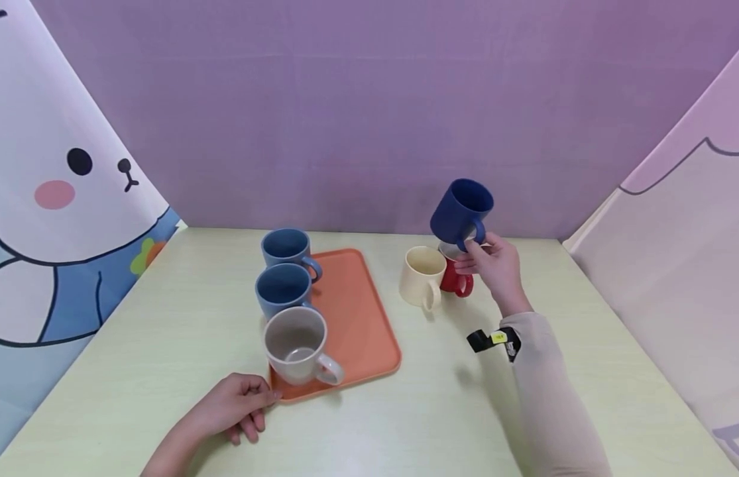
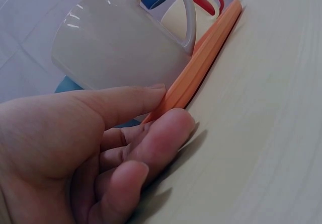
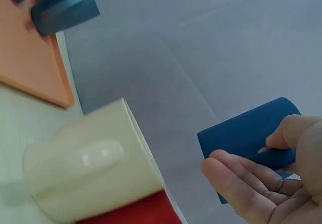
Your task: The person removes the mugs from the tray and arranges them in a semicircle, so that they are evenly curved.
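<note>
Purple backdrop [image 1: 345,119] rises behind the far edge of a pale wood-grain tabletop [image 1: 417,424]. Left of the tabletop's middle lies a flat orange rectangular tray [image 1: 354,324] with a low rim. At its near left corner is the person's left hand [image 1: 238,404], thumb and fingers pinching the rim. Near the tabletop's far edge, toward the right corner, the right hand [image 1: 494,268] holds a dark-blue cylindrical mug [image 1: 453,215] up off the surface, tilted; thumb and fingers grip its handle, and other fingers stretch out beside it. A glossy light-grey mug [image 1: 296,348] stands upright at the tray's near left corner. Two mid-blue round mugs, one nearer [image 1: 282,291] and one farther [image 1: 285,245], line the tray's left edge beyond it. Right of the tray, on the tabletop, a cream mug [image 1: 418,281] stands just beside a red mug [image 1: 449,277], partly hidden by the right hand.
</note>
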Demonstrator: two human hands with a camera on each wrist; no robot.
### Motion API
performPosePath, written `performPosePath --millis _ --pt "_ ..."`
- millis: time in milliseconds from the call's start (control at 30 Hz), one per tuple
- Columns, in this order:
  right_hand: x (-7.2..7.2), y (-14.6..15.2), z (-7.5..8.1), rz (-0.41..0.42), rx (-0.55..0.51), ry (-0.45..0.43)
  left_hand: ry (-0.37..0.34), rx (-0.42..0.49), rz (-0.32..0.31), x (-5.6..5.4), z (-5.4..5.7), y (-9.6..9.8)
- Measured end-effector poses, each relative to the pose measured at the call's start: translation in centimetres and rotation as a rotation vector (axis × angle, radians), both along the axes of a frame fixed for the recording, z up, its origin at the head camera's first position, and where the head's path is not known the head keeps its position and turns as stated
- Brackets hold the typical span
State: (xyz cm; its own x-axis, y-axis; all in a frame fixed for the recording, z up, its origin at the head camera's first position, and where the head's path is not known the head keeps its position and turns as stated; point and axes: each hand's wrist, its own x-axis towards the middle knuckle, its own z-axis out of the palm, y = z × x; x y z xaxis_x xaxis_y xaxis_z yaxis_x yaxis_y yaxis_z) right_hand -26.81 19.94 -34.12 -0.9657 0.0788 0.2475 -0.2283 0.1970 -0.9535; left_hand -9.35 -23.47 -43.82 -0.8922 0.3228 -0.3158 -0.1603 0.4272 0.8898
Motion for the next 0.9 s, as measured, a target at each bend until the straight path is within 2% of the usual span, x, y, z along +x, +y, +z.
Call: performPosePath --millis 333,700,900 --pt "-0.5 2.3 -0.7 -0.076 -0.09 0.053 -0.012 0.005 0.009 0.0 0.0 0.0" --pt "-1.6 4.1 -2.0 -0.149 -0.202 0.027 -0.013 0.006 0.006 0.1 0.3 0.1" --pt "-2.5 5.1 -3.3 -0.165 -0.24 0.048 -0.014 0.013 0.002 0.0 0.3 0.1"
